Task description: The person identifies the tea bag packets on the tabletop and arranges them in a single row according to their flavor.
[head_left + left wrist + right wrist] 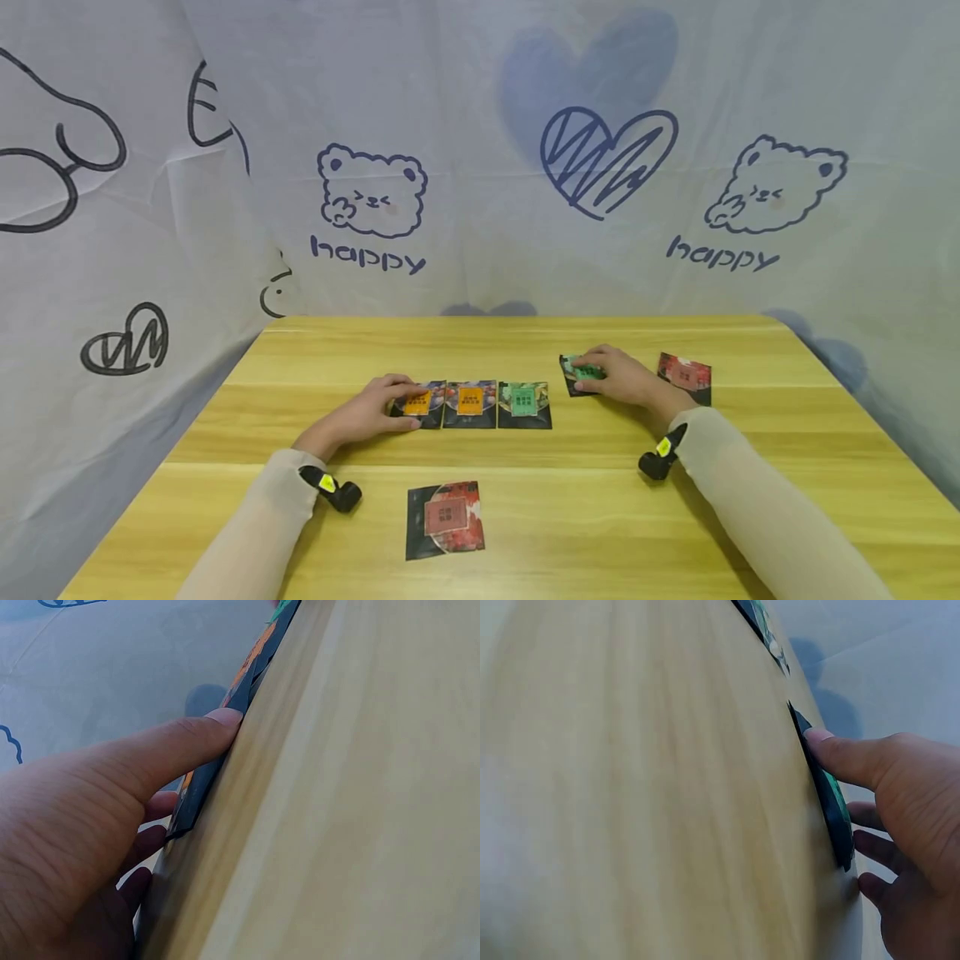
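Note:
My left hand is at the left end of a row of flat, square food packets, gripping an orange-labelled packet between thumb and fingers. In the left wrist view, the thumb lies against the near edge of that packet, fingers at its side. Beside it lie a second orange-labelled packet and a green-labelled packet. Farther back to the right, my right hand holds another green-labelled packet, slightly turned and apart from the row. Its thumb touches this packet in the right wrist view.
One red-labelled packet lies near the front of the wooden table. Another red-labelled packet sits behind my right wrist, partly covered. A cloth with drawn bears and hearts hangs behind the table and along the left.

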### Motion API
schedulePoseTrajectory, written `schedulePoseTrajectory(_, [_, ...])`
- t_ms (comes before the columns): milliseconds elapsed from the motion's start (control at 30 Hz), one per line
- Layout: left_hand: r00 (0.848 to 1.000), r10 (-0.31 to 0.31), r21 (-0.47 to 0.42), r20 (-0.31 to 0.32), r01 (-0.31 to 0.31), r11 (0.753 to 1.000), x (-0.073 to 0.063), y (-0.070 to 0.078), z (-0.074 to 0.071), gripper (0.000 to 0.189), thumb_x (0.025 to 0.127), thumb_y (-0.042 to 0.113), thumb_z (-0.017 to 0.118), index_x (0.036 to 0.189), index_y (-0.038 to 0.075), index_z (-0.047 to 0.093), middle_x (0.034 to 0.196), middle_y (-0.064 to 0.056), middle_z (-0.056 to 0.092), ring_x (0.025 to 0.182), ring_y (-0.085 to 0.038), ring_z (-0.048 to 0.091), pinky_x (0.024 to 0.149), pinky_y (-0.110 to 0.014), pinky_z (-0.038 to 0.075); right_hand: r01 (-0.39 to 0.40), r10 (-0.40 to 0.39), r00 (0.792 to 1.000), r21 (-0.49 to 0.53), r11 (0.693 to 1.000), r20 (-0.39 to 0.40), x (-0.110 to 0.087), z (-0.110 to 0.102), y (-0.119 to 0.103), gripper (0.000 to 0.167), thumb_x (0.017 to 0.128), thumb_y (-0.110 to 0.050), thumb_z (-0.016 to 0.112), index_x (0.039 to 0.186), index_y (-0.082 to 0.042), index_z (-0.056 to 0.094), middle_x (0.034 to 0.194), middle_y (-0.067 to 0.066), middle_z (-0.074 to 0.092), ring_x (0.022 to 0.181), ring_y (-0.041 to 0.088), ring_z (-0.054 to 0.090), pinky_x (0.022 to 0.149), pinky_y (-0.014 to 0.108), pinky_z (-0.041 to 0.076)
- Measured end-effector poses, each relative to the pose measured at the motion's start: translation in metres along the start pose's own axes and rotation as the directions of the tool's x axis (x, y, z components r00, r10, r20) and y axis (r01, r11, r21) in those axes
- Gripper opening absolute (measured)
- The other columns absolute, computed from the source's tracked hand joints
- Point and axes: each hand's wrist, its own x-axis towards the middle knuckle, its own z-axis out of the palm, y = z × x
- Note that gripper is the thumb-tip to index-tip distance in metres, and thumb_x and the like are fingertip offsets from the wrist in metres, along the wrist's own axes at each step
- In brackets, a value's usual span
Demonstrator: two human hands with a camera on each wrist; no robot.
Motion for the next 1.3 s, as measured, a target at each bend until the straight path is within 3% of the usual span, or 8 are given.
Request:
schedulePoseTrajectory(567, [1.000,0.022,-0.008,-0.006,-0.022,1.000,0.007,0.003,-0.002,0.064,0.091,0.045,0.067,0.146,0.018,0.049,0.148,-0.015,0.036,0.135,-0.040,0.030,0.104,-0.062,0.031,-0.027,0.030,0.999,0.050,0.998,-0.043,-0.016,0.003,-0.011,0.049,0.095,-0.033,0.066,0.137,-0.008,0.059,0.138,0.023,0.043,0.126,0.044,0.042,0.102,0.059,0.035])
schedulePoseTrajectory(1000, [1.000,0.004,-0.018,-0.004,-0.004,1.000,-0.002,-0.003,0.002,0.066,0.090,0.047,0.068,0.147,0.018,0.048,0.149,-0.014,0.035,0.136,-0.039,0.029,0.106,-0.061,0.030,-0.035,0.038,0.998,0.065,0.997,-0.051,-0.019,0.015,-0.017,0.048,0.095,-0.036,0.065,0.136,-0.011,0.060,0.138,0.020,0.044,0.127,0.043,0.040,0.103,0.059,0.035])
schedulePoseTrajectory(1300, [1.000,0.000,-0.031,-0.005,0.000,1.000,0.001,-0.001,0.001,0.066,0.090,0.047,0.068,0.147,0.019,0.048,0.150,-0.014,0.034,0.138,-0.039,0.028,0.106,-0.062,0.029,-0.020,0.024,0.998,0.065,0.998,-0.052,-0.023,0.014,-0.016,0.048,0.095,-0.036,0.066,0.135,-0.012,0.060,0.140,0.022,0.041,0.129,0.044,0.038,0.103,0.060,0.034])
